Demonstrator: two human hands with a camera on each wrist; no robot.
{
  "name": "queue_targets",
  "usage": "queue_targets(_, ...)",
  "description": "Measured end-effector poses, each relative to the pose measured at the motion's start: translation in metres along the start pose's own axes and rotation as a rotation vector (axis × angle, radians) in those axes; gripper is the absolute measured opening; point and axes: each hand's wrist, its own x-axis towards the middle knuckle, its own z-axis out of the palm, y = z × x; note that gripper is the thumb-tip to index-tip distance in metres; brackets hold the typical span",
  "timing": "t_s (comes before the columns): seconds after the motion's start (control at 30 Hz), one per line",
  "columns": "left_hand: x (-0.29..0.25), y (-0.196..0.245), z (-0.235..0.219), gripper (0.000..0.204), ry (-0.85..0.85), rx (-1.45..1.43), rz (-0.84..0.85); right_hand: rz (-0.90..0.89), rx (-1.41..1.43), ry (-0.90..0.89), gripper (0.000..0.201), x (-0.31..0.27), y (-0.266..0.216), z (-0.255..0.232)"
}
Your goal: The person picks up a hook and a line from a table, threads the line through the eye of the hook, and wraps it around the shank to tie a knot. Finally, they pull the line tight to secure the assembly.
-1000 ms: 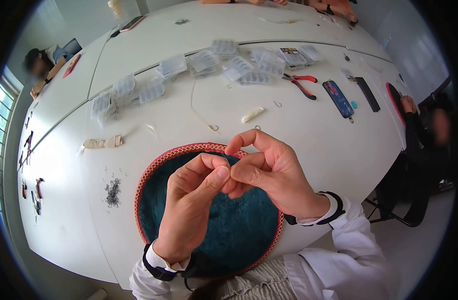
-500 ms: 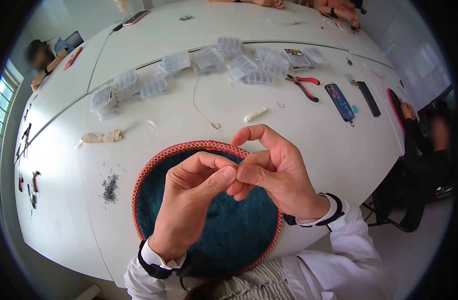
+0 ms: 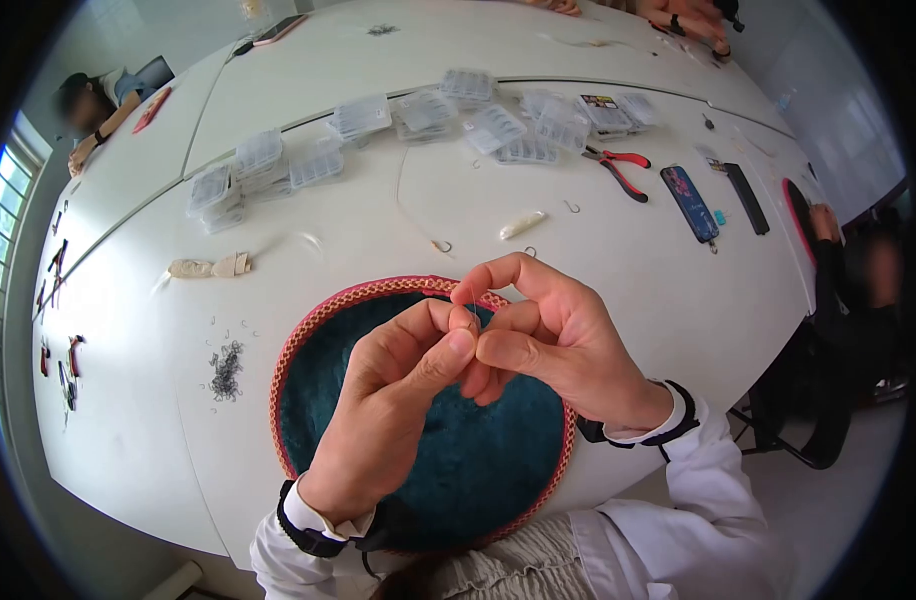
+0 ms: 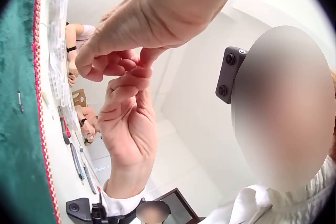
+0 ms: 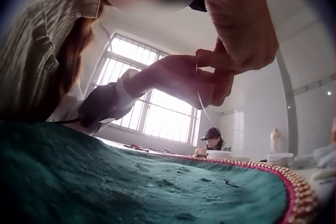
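Observation:
Close together above a round teal plush mat, both hands meet at their fingertips. My left hand pinches with thumb and index finger, and the tiny thing between them is mostly hidden. A thin clear fishing line rises from that pinch toward the bent index finger of my right hand. The right thumb presses in beside the left thumb, against its curled fingers. In the right wrist view, the line hangs as a pale curved strand past the hands. A small slim metallic piece lies on the mat.
A pile of small dark hooks lies left of the mat. Beyond it are a beige wrapped bundle, a white oblong piece, a larger hook, clear plastic boxes, red-handled pliers and a phone. Other people sit around.
The right index finger has bent down and in toward the left fingertips, and the line now shows beside it. Both hands stay together in nearly the same place.

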Motion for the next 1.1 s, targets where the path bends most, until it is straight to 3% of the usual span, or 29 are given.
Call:
queue_targets(0.07,-0.001,-0.001,-0.002,0.013,-0.042,-0.008,-0.003,-0.001,-0.048,0.0,0.032,0.0,0.001,-0.002)
queue_targets(0.13,0.0,-0.002,0.0,0.013,0.099,0.132,0.048,-0.2,-0.384,0.096,0.025,0.0,0.003,-0.008)
queue_targets(0.17,0.0,-0.001,-0.001,0.013,0.097,0.13,0.048,-0.199,-0.386,0.097,0.025,0.001,-0.001,-0.01)
queue_targets(0.23,0.0,0.0,-0.003,0.014,0.079,0.113,0.051,-0.43,-0.678,0.206,0.02,0.003,-0.014,-0.011)
queue_targets(0.27,0.0,0.001,-0.003,0.014,0.078,0.109,0.048,-0.426,-0.679,0.207,0.02,0.004,-0.018,-0.013)
queue_targets(0.33,0.0,0.001,-0.004,0.015,-0.037,0.066,0.002,-0.754,-1.018,0.157,0.024,0.005,-0.023,-0.017)
queue_targets(0.47,-0.001,0.003,-0.004,0.017,-0.057,0.087,-0.054,-0.916,-1.177,0.075,0.027,0.005,-0.023,-0.016)
queue_targets(0.9,-0.001,0.003,-0.002,0.015,-0.049,0.088,-0.161,-0.986,-1.276,0.084,0.017,0.004,-0.017,-0.016)
queue_targets(1.1,0.001,0.001,-0.006,0.012,-0.071,0.099,-0.154,-0.836,-1.173,0.02,0.018,0.003,-0.022,-0.016)
